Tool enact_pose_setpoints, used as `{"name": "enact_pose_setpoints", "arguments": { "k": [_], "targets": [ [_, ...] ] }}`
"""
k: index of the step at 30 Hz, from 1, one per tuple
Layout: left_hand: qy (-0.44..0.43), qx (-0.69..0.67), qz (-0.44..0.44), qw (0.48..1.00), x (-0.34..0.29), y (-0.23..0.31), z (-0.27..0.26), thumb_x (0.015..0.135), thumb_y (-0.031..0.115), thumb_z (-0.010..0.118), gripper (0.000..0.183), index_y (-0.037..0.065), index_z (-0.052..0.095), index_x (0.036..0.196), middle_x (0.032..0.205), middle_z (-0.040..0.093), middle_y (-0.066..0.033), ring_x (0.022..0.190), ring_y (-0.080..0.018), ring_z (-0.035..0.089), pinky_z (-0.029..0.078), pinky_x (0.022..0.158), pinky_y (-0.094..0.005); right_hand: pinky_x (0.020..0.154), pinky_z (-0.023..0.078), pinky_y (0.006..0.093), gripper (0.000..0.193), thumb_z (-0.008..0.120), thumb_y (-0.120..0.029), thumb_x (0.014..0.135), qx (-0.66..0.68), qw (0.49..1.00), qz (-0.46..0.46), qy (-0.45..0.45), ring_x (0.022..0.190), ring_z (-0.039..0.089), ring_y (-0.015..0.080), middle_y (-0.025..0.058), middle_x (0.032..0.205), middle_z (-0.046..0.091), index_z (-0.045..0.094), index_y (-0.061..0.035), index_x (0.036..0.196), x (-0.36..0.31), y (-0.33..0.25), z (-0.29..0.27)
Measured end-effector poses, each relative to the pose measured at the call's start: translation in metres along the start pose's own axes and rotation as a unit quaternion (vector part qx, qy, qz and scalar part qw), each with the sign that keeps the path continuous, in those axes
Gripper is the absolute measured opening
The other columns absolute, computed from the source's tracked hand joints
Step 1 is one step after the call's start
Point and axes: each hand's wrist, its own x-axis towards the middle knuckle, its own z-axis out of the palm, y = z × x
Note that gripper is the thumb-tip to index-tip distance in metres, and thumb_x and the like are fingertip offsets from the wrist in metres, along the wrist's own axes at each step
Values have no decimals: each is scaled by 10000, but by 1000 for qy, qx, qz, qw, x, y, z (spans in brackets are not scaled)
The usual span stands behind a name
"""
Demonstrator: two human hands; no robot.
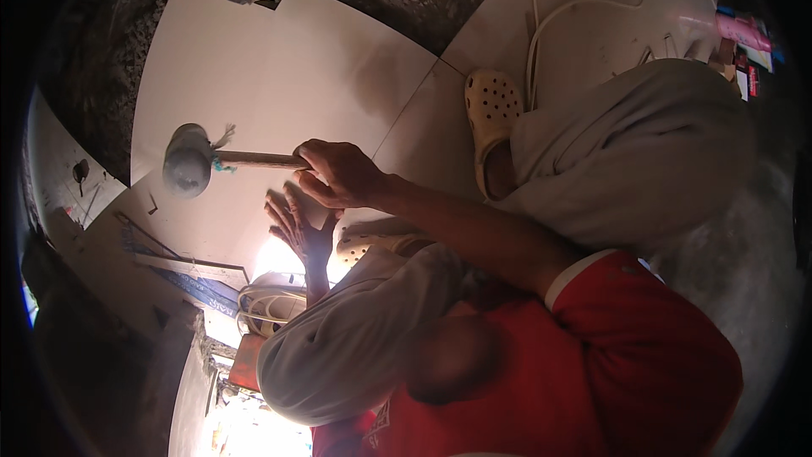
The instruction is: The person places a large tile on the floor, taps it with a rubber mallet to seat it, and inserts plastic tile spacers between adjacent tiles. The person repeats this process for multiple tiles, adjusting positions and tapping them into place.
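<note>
The grey round-headed rubber mallet with a brown wooden handle (203,159) lies level above the big white floor tile (288,76), its head at the left and a bit of string at the neck.

Dim scene, blown-out glare lower left, dark fisheye rim, soft focus.

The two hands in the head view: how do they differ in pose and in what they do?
The right hand is closed around the wooden handle of the mallet, while the left hand holds nothing. The right hand is raised above the white tile; the left hand lies lower, open, with fingers spread. Both are bare.
</note>
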Motion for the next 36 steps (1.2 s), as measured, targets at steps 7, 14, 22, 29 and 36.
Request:
{"name": "enact_pose_setpoints", "arguments": {
  "k": [7, 14, 22, 29, 36],
  "targets": [
    [-7, 22, -3, 1000, -6, -12, -11, 660, 829, 837, 1438, 180, 166, 1754, 1775, 37, -345, 1640, -555, 32, 125, 1240, -792, 606, 534, 560, 246, 692, -202, 992, -28, 996, 75, 28, 637, 676, 448, 208, 679, 629, 530, -17, 982, -13, 17, 29],
    [24, -22, -71, 997, -12, -3, 16, 665, 719, 917, 1410, 164, 201, 1746, 1795, 61, -292, 1665, -486, 2, 73, 1280, -736, 598, 539, 556, 286, 634, -289, 1086, -118, 992, 52, 8, 642, 682, 452, 203, 679, 666, 638, -5, 1119, -10, 109, 9],
    [107, -101, -307, 940, -51, 13, 40, 511, 865, 879, 1581, 163, 182, 1744, 1759, 10, -376, 1627, -587, -28, 100, 1251, -782, 1005, 534, 548, 653, 507, -553, 1112, -241, 949, 166, -115, 1233, 658, 516, 327, 1332, 678, 589, -5, 1457, -3, 139, -18],
    [112, -148, -302, 935, -64, -1, 28, 494, 861, 868, 1560, 204, 210, 1746, 1778, 10, -332, 1632, -574, -53, 48, 1227, -833, 442, 399, 296, 516, 544, -509, 1120, -92, 976, 179, -89, 519, 484, 140, 23, 832, 584, 606, -25, 1289, 26, 68, 0],
    [150, -167, -296, 928, -68, -3, 41, 495, 860, 861, 1541, 240, 211, 1748, 1797, -19, -280, 1639, -545, -97, 15, 1225, -840, 450, 448, 298, 450, 447, -458, 1163, 82, 993, -52, 62, 527, 495, 158, 26, 815, 575, 603, -52, 1278, 69, -35, 38]
  ]
}}
